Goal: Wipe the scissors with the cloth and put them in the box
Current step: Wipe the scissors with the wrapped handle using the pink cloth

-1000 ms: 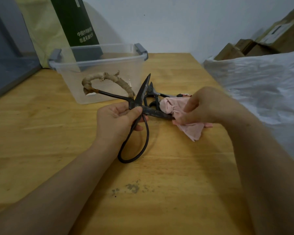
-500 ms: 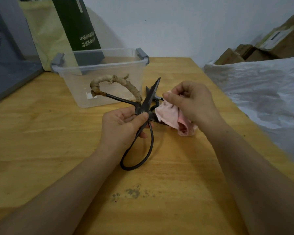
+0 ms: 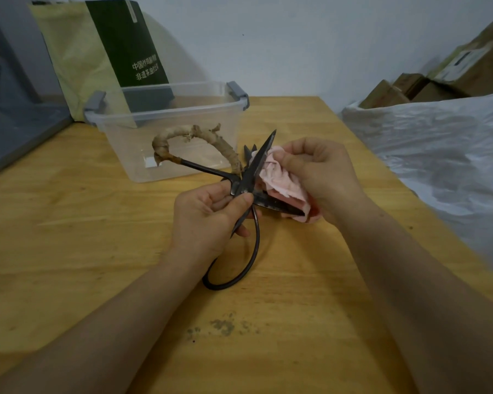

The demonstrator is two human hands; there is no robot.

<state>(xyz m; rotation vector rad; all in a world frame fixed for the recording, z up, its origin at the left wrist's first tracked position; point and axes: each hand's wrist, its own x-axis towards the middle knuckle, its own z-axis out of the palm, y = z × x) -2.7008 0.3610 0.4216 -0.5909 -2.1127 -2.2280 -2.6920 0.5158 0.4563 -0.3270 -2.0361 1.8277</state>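
Right hand [image 3: 322, 177], cloth [image 3: 279, 182] now between scissors [image 3: 249, 177] blades

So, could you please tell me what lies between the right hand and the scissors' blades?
In the head view, the pink cloth lies there: the right hand grips it bunched against the open blades of the scissors.

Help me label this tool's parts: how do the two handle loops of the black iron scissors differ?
The far handle loop is bound in frayed beige wrapping; the near handle loop is bare black metal. The far one reaches toward the clear plastic box; the near one hangs below the left hand. Both are parts of the black iron scissors that hand grips.
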